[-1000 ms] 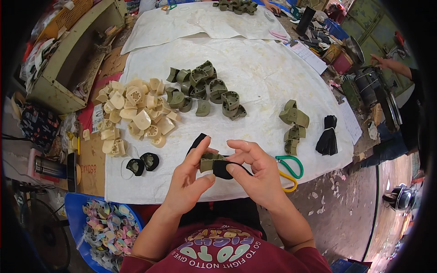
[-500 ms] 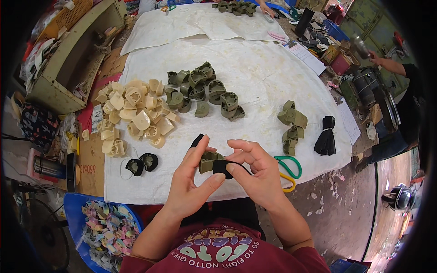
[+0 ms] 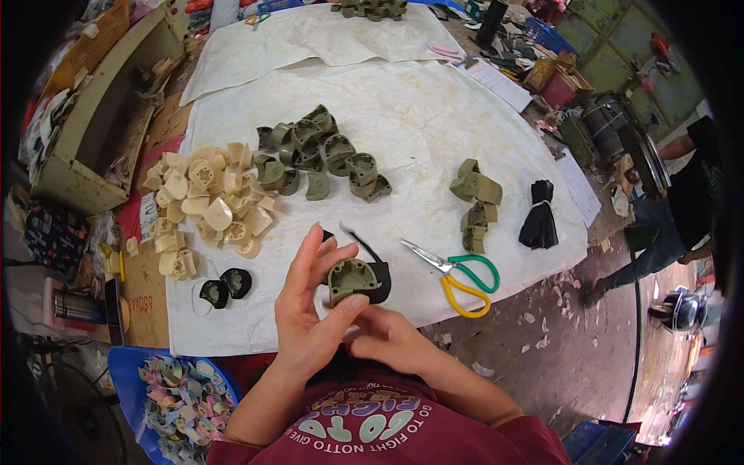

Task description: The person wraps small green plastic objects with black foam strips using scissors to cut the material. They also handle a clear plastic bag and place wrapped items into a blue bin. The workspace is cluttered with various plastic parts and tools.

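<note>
My left hand (image 3: 306, 310) is closed on an olive-green plastic heel (image 3: 349, 277), a hollow curved block, pinched between thumb and fingers with its open, ribbed side facing up. A black strip of thin material (image 3: 380, 283) lies against the heel's right side, and a narrow loose end curls up beyond it. Below the heel, close to my shirt, my right hand (image 3: 391, 339) reaches in behind my left thumb and wrist; its fingertips are hidden. Scissors (image 3: 446, 269) with one green and one yellow handle lie partly spread on the white cloth to the right.
Cream heels (image 3: 217, 194) are piled at left, olive heels (image 3: 310, 147) beyond my hands, and more (image 3: 477, 198) at right beside a tied black bundle (image 3: 540, 213). Two black-covered pieces (image 3: 225, 287) lie near left. A blue tub (image 3: 128, 372) stands below; another person (image 3: 697, 186) is at right.
My right hand has dropped from the black strip toward my body. The heel has turned so its hollow side shows. The scissors are uncovered, and the view has shifted slightly.
</note>
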`<state>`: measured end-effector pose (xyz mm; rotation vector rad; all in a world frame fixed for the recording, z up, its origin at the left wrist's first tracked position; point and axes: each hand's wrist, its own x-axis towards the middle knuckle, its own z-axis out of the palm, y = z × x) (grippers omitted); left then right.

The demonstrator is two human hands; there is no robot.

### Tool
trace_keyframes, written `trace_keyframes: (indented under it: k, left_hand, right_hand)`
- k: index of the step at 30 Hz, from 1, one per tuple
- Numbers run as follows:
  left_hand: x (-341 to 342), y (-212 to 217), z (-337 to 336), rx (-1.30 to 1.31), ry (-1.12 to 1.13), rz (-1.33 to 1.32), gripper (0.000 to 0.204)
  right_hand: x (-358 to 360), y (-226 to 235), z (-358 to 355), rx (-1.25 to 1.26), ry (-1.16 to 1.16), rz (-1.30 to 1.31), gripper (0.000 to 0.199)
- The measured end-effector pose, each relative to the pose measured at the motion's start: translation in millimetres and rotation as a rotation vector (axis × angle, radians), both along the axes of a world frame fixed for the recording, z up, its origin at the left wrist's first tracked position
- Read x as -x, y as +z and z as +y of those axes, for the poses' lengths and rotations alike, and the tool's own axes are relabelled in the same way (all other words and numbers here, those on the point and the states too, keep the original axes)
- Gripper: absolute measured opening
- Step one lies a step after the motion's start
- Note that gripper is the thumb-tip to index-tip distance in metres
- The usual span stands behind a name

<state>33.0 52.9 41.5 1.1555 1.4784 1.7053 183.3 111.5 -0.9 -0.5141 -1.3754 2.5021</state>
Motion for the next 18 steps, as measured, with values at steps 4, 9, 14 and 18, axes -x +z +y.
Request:
trace_keyframes:
  k: [4, 9, 14, 18]
  left_hand:
    - [-4, 0, -3, -0.057, -0.024, 0.084, 0.084]
    - [-14, 1, -4, -0.037, 0.026, -0.145, 0.083]
    - [-12, -1, -3, -0.03, -0.025, -0.224, 0.085]
    - [-10, 1, -7, -0.041, -0.091, -0.242, 0.088]
  right_hand:
    - [14, -2, 10, 0.294, -0.317, 0.416, 0.046]
    - [12, 2, 14, 0.162, -0.549, 0.426, 0.026]
    - [5, 4, 18, -0.216, -0.713, 0.278, 0.016]
    - [1, 4, 26, -0.119, -0.6, 0.235, 0.017]
